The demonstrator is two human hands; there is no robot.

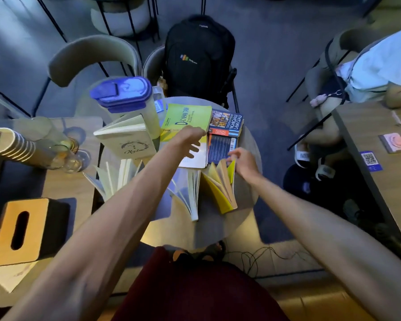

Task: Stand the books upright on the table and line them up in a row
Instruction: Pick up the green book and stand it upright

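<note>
Here the left hand (190, 142), fingers spread and empty, rests on the flat green book (187, 117) lying lengthwise toward the tabletop's far edge.

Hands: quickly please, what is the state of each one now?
Left hand: open, fingers spread, lying on the green book; no grasp.
Right hand: open, fingertips at the top of the upright yellow book.
</note>
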